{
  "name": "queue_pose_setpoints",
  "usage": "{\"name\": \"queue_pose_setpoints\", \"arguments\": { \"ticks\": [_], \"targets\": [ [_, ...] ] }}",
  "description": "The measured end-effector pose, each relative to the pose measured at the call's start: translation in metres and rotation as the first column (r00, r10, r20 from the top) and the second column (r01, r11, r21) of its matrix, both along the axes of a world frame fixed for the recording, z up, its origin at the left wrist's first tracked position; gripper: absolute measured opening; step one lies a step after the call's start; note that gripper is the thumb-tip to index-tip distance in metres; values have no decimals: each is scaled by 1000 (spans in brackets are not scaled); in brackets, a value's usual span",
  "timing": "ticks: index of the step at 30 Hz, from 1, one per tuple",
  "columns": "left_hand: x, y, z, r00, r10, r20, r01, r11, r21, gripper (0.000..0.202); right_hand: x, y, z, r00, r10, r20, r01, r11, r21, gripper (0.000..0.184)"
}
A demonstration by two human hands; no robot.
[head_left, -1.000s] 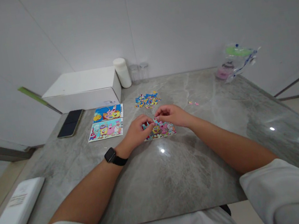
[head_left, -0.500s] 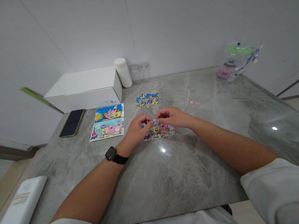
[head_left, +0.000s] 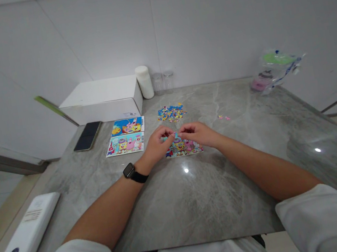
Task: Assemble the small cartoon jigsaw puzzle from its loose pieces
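A partly covered jigsaw puzzle (head_left: 184, 147) with colourful cartoon figures lies flat on the grey table in front of me. Over its upper edge, my left hand (head_left: 159, 142) and my right hand (head_left: 199, 133) come almost fingertip to fingertip. Both are closed in a pinch at a small light-blue puzzle piece (head_left: 176, 135), mostly hidden by the fingers. Just beyond the hands is a loose heap of puzzle pieces (head_left: 172, 113), mainly blue and yellow. Left of my left hand lie two printed picture cards, a blue one (head_left: 128, 126) above a lighter one (head_left: 126, 144).
A few stray pieces (head_left: 224, 117) lie to the right. A phone (head_left: 88, 136), white box (head_left: 100, 100), white bottle (head_left: 144, 83) and two clear jars (head_left: 163, 83) stand or lie at the back left. A plastic bag (head_left: 274, 68) sits back right; a white power bank (head_left: 28, 231) front left.
The view has shifted slightly, so everything appears a little farther right. Both hands stay pinched together at the puzzle's upper edge, with only slight finger movement.
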State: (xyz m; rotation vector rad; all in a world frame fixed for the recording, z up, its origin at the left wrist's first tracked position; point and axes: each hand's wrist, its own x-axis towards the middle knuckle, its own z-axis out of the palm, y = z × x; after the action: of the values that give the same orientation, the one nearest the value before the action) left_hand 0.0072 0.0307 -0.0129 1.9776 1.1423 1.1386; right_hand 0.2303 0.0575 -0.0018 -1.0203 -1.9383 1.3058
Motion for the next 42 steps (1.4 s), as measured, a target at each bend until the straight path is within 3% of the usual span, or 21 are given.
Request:
{"name": "queue_pose_setpoints", "arguments": {
  "ticks": [4, 8, 14, 18, 22, 30, 42],
  "targets": [
    [1, 0, -1, 1000, -5, -13, 5, 1000, 24, 15, -2, -5, 3, 997, 7, 75, -12, 998, 58, 29],
    [4, -1, -1, 998, -16, -55, 18, 999, 31, 16, -5, -7, 2, 1000, -23, -5, 24, 997, 75, 31],
    [4, -4, 1, 989, -28, -144, 43, 994, 98, 18, 12, 10, 3, 1000, 19, 20, -20, 997, 74, 26],
    [3, -8, 1, 931, -63, -361, 148, 966, 214, 17, 40, 27, 11, 989, -76, 125, 58, 988, 141, 20],
    [4, -11, -2, 850, -89, -520, 254, 933, 254, 23, 58, 36, 14, 940, -76, 332, 26, 988, 155, 14],
    [3, -13, -4, 783, -152, -604, 333, 921, 201, 28, 53, 35, 6, 863, -48, 504, -18, 992, 125, 15],
    [2, -12, -4, 762, -177, -623, 353, 920, 171, 29, 49, 36, 0, 803, -27, 596, -63, 990, 129, 15]
  ]
}}
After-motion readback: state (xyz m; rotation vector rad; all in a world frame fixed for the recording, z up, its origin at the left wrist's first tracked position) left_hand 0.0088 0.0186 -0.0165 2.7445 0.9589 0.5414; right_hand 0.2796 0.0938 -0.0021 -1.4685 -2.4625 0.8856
